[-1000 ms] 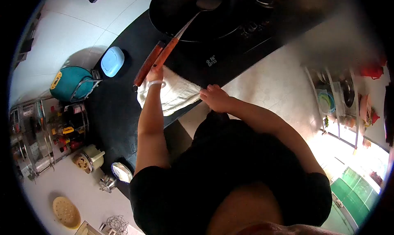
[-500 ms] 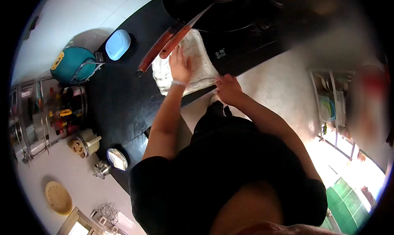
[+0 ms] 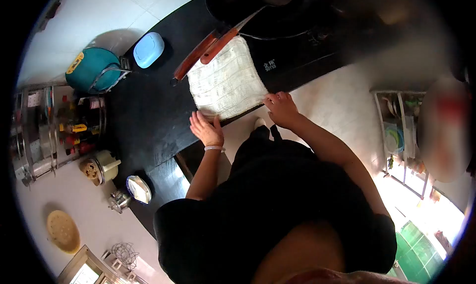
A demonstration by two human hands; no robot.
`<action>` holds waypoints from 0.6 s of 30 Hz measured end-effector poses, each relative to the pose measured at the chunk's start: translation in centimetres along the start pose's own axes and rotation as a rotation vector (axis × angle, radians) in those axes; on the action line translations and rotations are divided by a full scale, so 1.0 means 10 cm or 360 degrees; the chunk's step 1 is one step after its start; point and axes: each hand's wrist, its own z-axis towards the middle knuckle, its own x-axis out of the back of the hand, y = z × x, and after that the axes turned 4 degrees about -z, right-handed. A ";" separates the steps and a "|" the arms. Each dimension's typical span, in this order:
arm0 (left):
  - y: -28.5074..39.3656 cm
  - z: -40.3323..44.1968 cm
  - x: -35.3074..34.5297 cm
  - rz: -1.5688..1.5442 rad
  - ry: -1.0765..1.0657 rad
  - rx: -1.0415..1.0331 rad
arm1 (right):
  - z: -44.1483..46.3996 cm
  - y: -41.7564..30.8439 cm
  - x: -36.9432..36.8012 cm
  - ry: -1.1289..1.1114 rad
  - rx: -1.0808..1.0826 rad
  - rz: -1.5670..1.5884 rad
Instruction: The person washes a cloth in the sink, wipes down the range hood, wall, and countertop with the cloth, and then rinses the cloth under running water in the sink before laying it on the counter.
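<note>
A white cloth (image 3: 228, 81) lies spread flat on the black counter, its near edge along the counter's front edge. My left hand (image 3: 207, 130), with a band at the wrist, is just off the cloth's near left corner, fingers apart and holding nothing. At the near right corner, my right hand (image 3: 282, 108) has its fingers curled onto the cloth's edge. The red-brown wooden handle of a wok (image 3: 198, 56) reaches over the far part of the cloth. Beside it lies the wooden handle of a spatula (image 3: 220, 46), whose metal end rests in the dark wok.
On the black counter (image 3: 144, 105) stand a light blue box (image 3: 148, 50) and a teal basin (image 3: 94, 71) in a wire rack. A rack of bottles (image 3: 79, 125) is at the left. A dish (image 3: 139, 189) sits near the counter's left end. Shelves (image 3: 399, 120) stand at the right.
My left hand has drawn back toward me, from the middle of the cloth to beyond its near left corner. The cloth now lies flatter. My right hand stays at the near right corner.
</note>
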 end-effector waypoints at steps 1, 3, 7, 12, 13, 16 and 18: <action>0.01 -0.05 0.03 0.0105 0.0067 0.0105 | -0.02 -0.01 0.00 0.0003 -0.0010 0.0040; -0.01 -0.03 0.07 0.0060 -0.0002 0.0058 | -0.03 0.01 -0.01 0.0043 -0.0020 0.0084; 0.17 0.11 0.05 -0.0532 0.0000 0.0392 | -0.15 0.01 -0.03 0.0092 -0.0030 0.0176; -0.14 0.06 -0.07 -0.0697 0.0182 0.0800 | -0.43 0.19 -0.11 0.0012 -0.0294 0.0328; -0.01 0.09 0.12 -0.0603 0.0063 0.0997 | -0.53 0.29 -0.17 0.0107 -0.0335 0.0397; -0.40 0.14 -0.20 -0.1244 0.0320 0.0361 | -0.99 0.56 -0.34 0.0112 -0.0645 0.0592; -0.21 0.43 -0.31 -0.0982 0.0251 0.0042 | -1.47 0.81 -0.67 0.0256 -0.0718 0.0794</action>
